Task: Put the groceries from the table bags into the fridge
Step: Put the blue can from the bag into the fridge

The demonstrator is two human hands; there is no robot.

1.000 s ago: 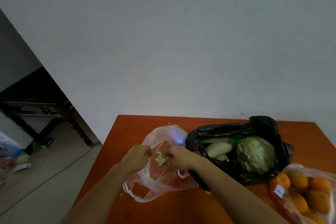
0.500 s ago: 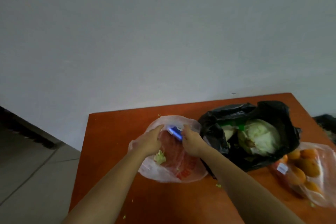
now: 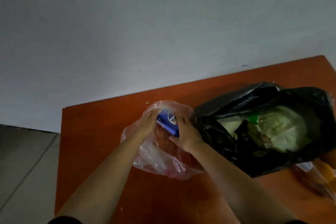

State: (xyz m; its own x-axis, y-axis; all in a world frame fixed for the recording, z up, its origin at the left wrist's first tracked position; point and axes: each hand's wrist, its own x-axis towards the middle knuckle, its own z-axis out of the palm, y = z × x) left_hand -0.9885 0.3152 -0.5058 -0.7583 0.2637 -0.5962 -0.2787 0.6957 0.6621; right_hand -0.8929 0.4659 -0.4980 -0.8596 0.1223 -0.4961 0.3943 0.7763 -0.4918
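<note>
A clear pinkish plastic bag (image 3: 160, 165) lies on the orange table (image 3: 94, 132). A blue can (image 3: 168, 121) with a round logo shows at its mouth, lying over something red inside. My left hand (image 3: 145, 125) holds the bag's rim at the can's left side. On the can's right side, my right hand (image 3: 185, 132) grips the can, thumb below it. To the right, an open black bag (image 3: 227, 107) holds a pale green cabbage (image 3: 280, 129) and something white.
A clear bag of oranges (image 3: 325, 174) sits at the table's right edge, partly cut off. A grey wall stands behind the table. Tiled floor (image 3: 23, 160) lies to the left, past the table's left edge.
Both hands have reached deeper into the bag's mouth. The blue can is now much more exposed between them. The view has swung left and closer.
</note>
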